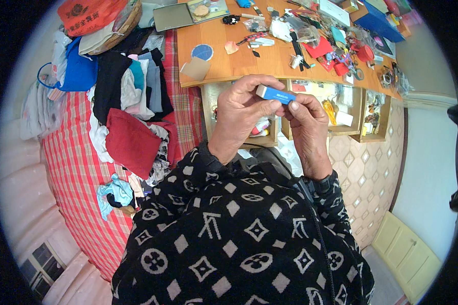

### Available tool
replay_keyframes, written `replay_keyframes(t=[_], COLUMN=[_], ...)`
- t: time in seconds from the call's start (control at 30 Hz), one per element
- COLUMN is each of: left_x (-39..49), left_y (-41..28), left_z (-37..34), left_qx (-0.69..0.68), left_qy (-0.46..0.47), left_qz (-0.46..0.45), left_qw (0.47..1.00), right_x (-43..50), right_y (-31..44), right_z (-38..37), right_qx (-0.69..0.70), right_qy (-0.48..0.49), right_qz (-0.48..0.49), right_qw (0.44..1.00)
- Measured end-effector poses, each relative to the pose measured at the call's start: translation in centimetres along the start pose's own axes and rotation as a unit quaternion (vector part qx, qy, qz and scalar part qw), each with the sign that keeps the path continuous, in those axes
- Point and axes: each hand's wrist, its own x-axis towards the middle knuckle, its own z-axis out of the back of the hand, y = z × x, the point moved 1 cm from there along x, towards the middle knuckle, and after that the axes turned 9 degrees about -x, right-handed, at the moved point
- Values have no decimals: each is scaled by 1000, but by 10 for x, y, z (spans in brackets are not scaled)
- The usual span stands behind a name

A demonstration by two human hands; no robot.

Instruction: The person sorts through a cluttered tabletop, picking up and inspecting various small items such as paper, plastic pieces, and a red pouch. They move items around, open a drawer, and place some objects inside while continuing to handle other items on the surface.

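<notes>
A small blue-and-white oblong box is held up in front of my chest, above the open drawers. Its white end points left, and its blue side bears pale writing. My left hand grips the box, with the thumb along the lower side and the fingers curled over the top. At the right end, my right hand pinches it between thumb and fingers. Whether anything is inside the box cannot be seen.
A cluttered wooden desk lies beyond my hands. Below its edge, a left drawer, a middle drawer and a right drawer stick out. Leftward, a bed with a checked red cover bears folded clothes and a wicker basket.
</notes>
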Motion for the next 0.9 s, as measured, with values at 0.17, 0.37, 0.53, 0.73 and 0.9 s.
replay_keyframes(t=[0.17,0.37,0.53,0.73,0.9], left_x=[-1,-5,-7,-11,-13], left_y=[-5,-9,-12,-13,-8], left_z=[0,1,-4,-3,1], left_qx=[9,6,58,93,54], left_qy=[8,20,64,97,59], left_qz=[-39,-25,-76,-69,-45], left_qw=[999,999,993,989,996], right_x=[-6,-16,-19,-22,-22], right_y=[-8,-12,-14,-12,-7], right_z=[-5,-5,-6,-5,-2], right_qx=[23,58,95,80,-140], right_qy=[23,54,61,58,1], right_qz=[11,-4,10,40,130], right_qw=[999,997,994,994,982])
